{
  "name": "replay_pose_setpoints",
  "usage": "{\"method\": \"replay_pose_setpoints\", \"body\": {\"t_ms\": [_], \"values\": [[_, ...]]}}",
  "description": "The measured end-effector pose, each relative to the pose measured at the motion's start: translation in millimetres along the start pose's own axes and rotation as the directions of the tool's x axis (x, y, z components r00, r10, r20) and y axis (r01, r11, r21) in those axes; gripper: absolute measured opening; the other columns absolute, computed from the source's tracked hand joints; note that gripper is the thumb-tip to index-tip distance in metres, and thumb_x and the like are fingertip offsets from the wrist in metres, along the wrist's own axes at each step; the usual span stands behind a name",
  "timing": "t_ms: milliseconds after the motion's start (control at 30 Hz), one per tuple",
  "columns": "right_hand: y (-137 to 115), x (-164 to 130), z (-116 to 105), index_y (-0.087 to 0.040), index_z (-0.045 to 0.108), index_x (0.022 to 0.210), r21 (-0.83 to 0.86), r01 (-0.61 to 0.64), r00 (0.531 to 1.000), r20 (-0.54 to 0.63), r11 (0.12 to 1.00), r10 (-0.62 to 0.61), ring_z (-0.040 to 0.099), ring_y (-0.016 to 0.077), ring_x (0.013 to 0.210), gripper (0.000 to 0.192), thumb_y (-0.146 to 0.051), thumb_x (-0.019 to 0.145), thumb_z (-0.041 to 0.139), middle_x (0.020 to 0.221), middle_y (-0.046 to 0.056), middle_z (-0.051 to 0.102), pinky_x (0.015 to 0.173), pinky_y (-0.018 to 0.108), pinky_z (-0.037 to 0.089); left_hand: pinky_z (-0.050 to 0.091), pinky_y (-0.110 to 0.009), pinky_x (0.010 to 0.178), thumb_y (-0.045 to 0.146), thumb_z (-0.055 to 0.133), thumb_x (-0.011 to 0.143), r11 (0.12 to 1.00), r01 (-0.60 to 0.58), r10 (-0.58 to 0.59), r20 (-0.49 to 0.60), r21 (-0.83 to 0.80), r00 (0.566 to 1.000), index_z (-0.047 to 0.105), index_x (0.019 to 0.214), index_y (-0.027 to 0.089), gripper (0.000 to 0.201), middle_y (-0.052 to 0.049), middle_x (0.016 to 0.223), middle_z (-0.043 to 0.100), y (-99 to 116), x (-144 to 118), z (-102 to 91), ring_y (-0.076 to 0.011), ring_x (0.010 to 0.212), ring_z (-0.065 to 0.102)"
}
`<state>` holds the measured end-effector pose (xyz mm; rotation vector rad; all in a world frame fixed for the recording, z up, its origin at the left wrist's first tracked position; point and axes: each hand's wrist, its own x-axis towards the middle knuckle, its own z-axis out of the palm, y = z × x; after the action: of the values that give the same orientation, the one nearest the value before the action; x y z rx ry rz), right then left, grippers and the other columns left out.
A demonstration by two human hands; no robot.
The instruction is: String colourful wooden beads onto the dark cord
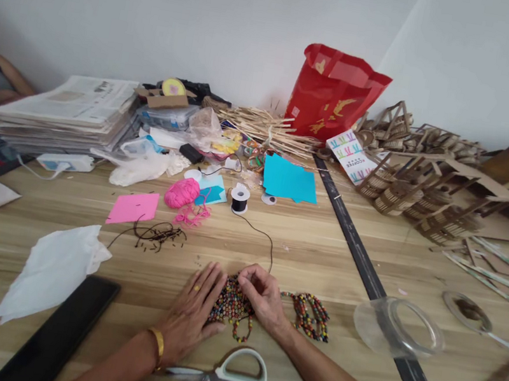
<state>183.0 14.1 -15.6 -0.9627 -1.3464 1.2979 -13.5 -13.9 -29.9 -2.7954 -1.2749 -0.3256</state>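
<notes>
My left hand (190, 309), fingers outstretched, should fence the beads (231, 303) steadily while my right hand (265, 296) picks lightly, fingertips curled inward, whether gripping anything I cannot tell.

Table Surroundings: Items Noted

Upper left: newspaper stack (68, 104). Upper centre: red bag (332, 96), standing upright. Right: small woven baskets (398, 198). Lower left: black phone (61, 330) beside white sheet (54, 265). Lower right: clear tape roll (437, 340).

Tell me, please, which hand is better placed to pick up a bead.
Probably the right hand: it curls over the bead pile, while the left hand lies flat along its edge.
</notes>
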Motion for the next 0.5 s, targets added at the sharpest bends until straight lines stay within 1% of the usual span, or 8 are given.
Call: {"method": "replay_pose_setpoints", "body": {"t_ms": [133, 300, 400, 500], "values": [[-1.4, 0.1, 0.2, -0.017, 0.055, 0.075, 0.007, 0.007, 1.000, 0.007, 1.000, -0.007, 0.039, 0.0109, 0.057, 0.035, -0.050, 0.083, 0.060, 0.063, -0.003, 0.045, 0.053, 0.022, 0.032, 0.027, -0.050, 0.109, 0.056, 0.038, 0.091, 1.000, 0.003, -0.004, -0.033, -0.009, 0.999, -0.004, 0.150, 0.014, 0.084, -0.021, 0.153, 0.026, 8.5, 4.1, 3.4, -0.0344, 0.141, 0.021], [-3.0, 0.0, 0.4, -0.017, 0.054, 0.075, 0.001, 0.027, 1.000, 0.010, 1.000, -0.027, 0.038, 0.0107, 0.056, 0.034, -0.050, 0.084, 0.058, 0.062, -0.003, 0.045, 0.052, 0.022, 0.032, 0.028, -0.051, 0.109, 0.057, 0.041, 0.089, 0.999, 0.016, -0.017, -0.026, -0.030, 1.000, -0.005, 0.150, 0.014, 0.088, -0.020, 0.154, 0.024, 17.1, 9.4, 6.1, -0.0353, 0.141, 0.021], [-2.8, 0.1, 0.3, -0.017, 0.054, 0.075, -0.005, 0.033, 0.999, 0.003, 0.999, -0.033, 0.039, 0.0108, 0.057, 0.033, -0.048, 0.084, 0.058, 0.063, -0.002, 0.046, 0.053, 0.022, 0.033, 0.028, -0.052, 0.109, 0.059, 0.040, 0.089, 0.998, -0.006, 0.005, -0.021, -0.063, 1.000, -0.007, 0.150, 0.015, 0.089, -0.019, 0.155, 0.021, 15.9, 9.9, 2.5, -0.0358, 0.142, 0.020], [-1.8, 0.3, 0.1, -0.016, 0.055, 0.075, -0.023, 0.038, 0.999, -0.007, 0.999, -0.038, 0.038, 0.0104, 0.056, 0.033, -0.048, 0.085, 0.058, 0.062, -0.003, 0.045, 0.051, 0.022, 0.032, 0.026, -0.052, 0.110, 0.061, 0.038, 0.088, 0.995, -0.032, 0.032, 0.001, -0.095, 0.999, -0.009, 0.150, 0.015, 0.090, -0.020, 0.155, 0.021, 7.4, 6.4, -7.4, -0.0366, 0.142, 0.019]]}}
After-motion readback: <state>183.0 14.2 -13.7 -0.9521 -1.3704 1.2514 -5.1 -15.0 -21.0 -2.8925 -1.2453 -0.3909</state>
